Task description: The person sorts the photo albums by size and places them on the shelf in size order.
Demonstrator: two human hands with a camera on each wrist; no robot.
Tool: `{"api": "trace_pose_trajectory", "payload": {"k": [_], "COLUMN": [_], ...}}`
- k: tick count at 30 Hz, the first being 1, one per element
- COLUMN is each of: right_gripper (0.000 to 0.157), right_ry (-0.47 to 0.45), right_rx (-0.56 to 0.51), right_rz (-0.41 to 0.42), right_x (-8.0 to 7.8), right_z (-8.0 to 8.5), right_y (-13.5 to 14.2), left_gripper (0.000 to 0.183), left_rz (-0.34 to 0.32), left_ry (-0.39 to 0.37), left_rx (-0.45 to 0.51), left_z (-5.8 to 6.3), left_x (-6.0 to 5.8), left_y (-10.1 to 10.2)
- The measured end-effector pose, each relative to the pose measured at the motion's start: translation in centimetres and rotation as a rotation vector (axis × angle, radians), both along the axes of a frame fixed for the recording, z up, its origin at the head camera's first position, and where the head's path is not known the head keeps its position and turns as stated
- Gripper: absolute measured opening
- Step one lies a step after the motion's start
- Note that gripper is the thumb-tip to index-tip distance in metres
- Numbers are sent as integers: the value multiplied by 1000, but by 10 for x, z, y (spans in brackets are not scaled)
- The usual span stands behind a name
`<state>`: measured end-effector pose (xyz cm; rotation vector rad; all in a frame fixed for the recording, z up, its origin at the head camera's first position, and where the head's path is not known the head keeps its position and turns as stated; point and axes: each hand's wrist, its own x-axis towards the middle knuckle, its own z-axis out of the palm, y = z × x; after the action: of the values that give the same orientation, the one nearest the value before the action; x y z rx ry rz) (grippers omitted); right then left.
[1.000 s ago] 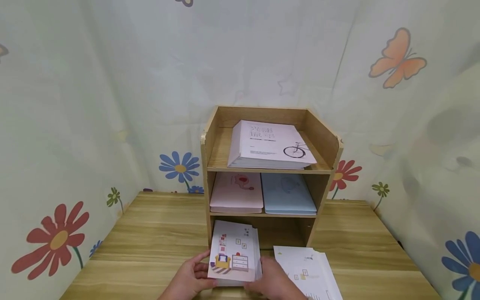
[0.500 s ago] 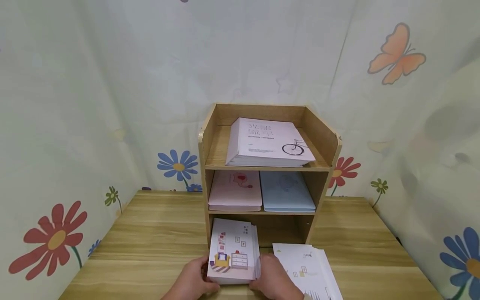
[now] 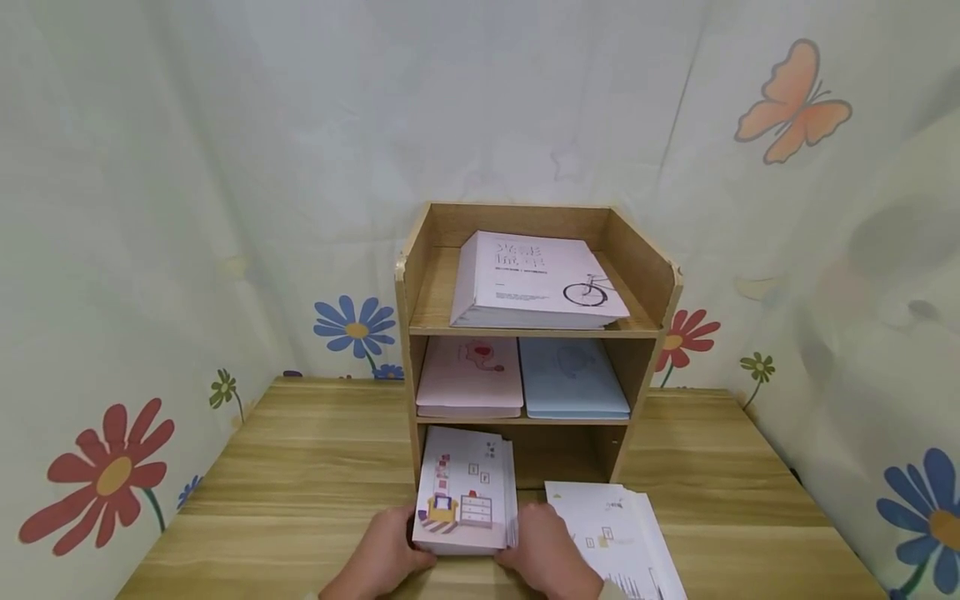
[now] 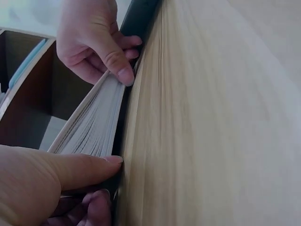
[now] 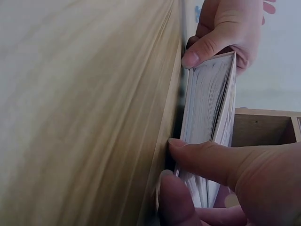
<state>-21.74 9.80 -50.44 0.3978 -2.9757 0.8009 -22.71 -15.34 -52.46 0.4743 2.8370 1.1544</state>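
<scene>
A thick stack of white booklets (image 3: pixel 465 492) lies partly inside the lowest compartment of a wooden desktop shelf. Its top cover shows a yellow armchair and a chest of drawers. At the stack's left side my left hand (image 3: pixel 382 546) grips it, thumb at the near edge. My right hand (image 3: pixel 551 542) holds the opposite side the same way. Both thumbs press near the lower front corners of the page block (image 4: pixel 96 122) in the left wrist view. The fingers are partly hidden behind the stack. Right beside my right hand lies a second pile of white booklets (image 3: pixel 618 542).
The wooden shelf (image 3: pixel 536 333) stands at the back of the wood-grain table (image 3: pixel 322 467). On its top level sits a thick white book with a bicycle drawing (image 3: pixel 540 275). A pink folder (image 3: pixel 471 375) and a blue folder (image 3: pixel 574 377) fill the middle level. A flowered curtain (image 3: pixel 300 167) hangs behind.
Both hands have pushed the gripped stack slightly deeper into the lowest compartment. The thumbs now sit at its front corners. The second pile stays in place, and the head view has shifted a little.
</scene>
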Motion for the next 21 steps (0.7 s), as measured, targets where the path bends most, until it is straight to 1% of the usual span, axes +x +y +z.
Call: {"api": "trace_pose_trajectory", "payload": {"k": [2, 5, 9, 12, 15, 17, 21], "right_gripper": [39, 37, 32, 30, 30, 28, 27], "right_ry": [3, 2, 16, 28, 50, 57, 50], "right_rx": [14, 18, 11, 4, 4, 6, 9], "right_rz": [-8, -6, -5, -13, -21, -34, -62], "right_x": [-1, -3, -5, -7, -8, -9, -13], "right_z": [0, 0, -2, -2, -1, 0, 1], "right_y": [0, 0, 1, 2, 2, 2, 0], "left_gripper": [58, 54, 55, 57, 53, 48, 28], "left_rz": [6, 22, 42, 43, 37, 32, 33], "left_ry": [28, 46, 40, 34, 37, 39, 47], "left_rx": [-12, -17, 2, 18, 30, 44, 61], "left_z": [0, 0, 0, 1, 0, -1, -2], "left_x": [0, -1, -2, -4, -6, -8, -11], "left_y": [0, 1, 1, 2, 1, 1, 1]}}
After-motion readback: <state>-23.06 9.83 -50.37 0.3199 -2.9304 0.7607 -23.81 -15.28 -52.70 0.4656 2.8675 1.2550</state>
